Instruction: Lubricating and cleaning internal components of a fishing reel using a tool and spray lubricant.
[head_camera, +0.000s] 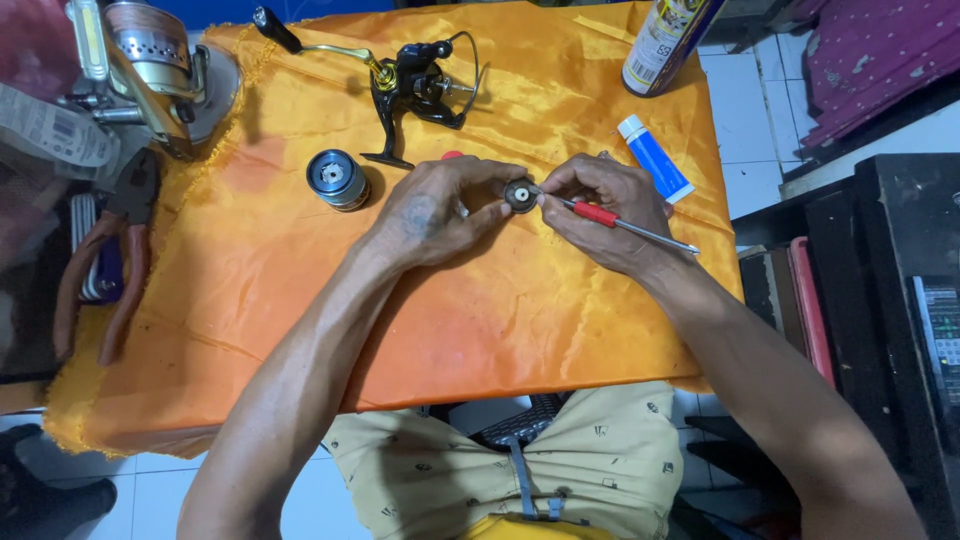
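Head view: spool (338, 179), reel body (415, 85) behind hands (tube (654, 157) right).

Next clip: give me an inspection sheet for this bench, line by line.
Surface: orange cloth over a table.
Job's things: small round part in the left hand; red-handled tool in the right hand, tip at the part.
Clutter: black reel body, blue spool, tube, spray can, pliers, second reel.
Grips: both closed.
Cables: nothing seen.
Surroundings: white tiled floor.
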